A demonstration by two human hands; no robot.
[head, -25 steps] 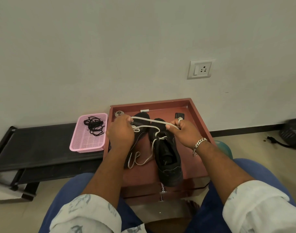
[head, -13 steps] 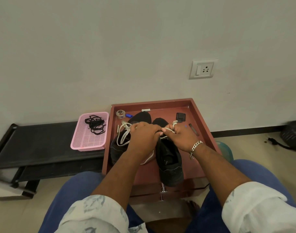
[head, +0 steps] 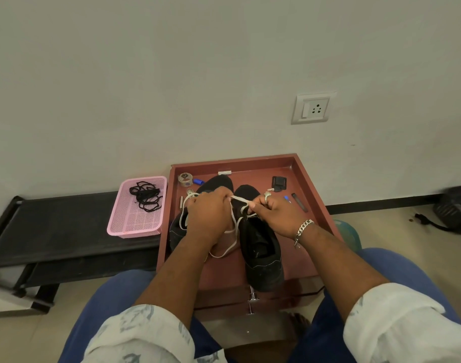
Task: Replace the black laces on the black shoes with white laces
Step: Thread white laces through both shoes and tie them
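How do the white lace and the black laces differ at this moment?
The white lace is pinched by both hands, left hand and right hand, and runs over the black shoes in the red-brown tray. The black laces lie untouched in a tangled heap in the pink basket beside the tray. The white lace is partly stretched between the hands; the black ones are slack. Both are thin cords.

Soft, even, rather dim indoor light falls with no glare and only faint shadows under the black bench [head: 67, 226], while the wide-angle lens bows the floor line at the edges and leaves the picture slightly soft throughout.
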